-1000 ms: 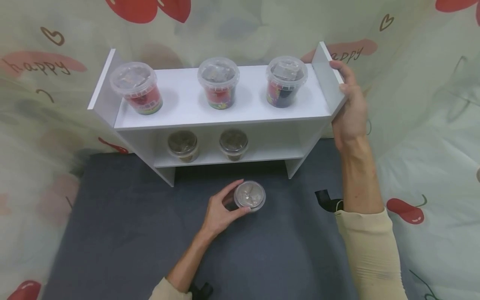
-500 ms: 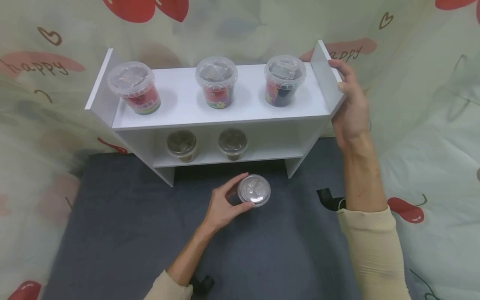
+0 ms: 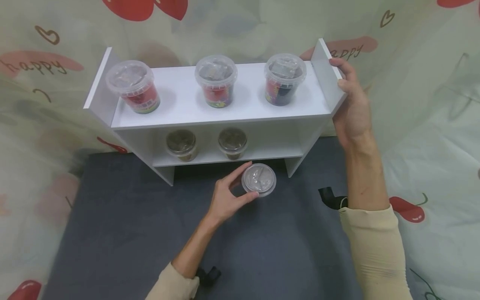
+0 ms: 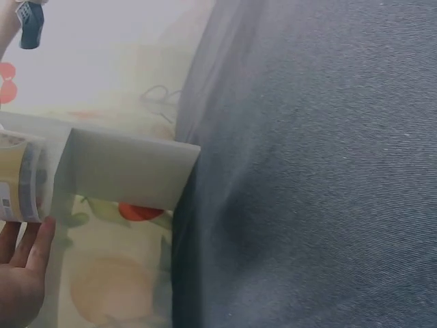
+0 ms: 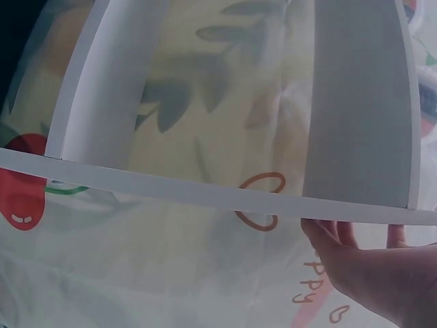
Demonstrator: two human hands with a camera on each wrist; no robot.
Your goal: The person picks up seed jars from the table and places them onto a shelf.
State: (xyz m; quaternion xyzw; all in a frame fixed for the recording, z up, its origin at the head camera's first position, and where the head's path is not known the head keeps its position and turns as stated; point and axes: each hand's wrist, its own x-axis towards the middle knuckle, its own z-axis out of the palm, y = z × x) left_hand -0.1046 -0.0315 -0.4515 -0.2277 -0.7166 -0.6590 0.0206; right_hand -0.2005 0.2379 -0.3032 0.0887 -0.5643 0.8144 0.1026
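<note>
In the head view my left hand [image 3: 228, 198] pinches a small lidded clear plastic cup [image 3: 259, 179] between thumb and fingers, in front of the low edge of a white two-tier shelf [image 3: 176, 121]. The left wrist view shows the cup's yellow label [image 4: 10, 171] as my left fingers [image 4: 41, 249] reach its lower end. At the shelf's right side panel [image 3: 324, 79], my right hand [image 3: 354, 112] presses its fingertips by the front edge. From the right wrist view, the right fingers [image 5: 324, 236] touch the panel's outer side, and none show on its inner face.
Lidded tubs with red and dark contents, a left one [image 3: 140, 89], a middle one [image 3: 217, 83] and a right one [image 3: 283, 81], stand on the top tier. Two smaller cups, left [image 3: 182, 146] and right [image 3: 233, 143], stand below. Printed cloth [image 3: 232, 29] hangs behind the grey surface [image 3: 270, 250].
My left hand has carried the cup forward and slightly right, toward the lower tier's front edge. My right hand has stayed at the side panel.
</note>
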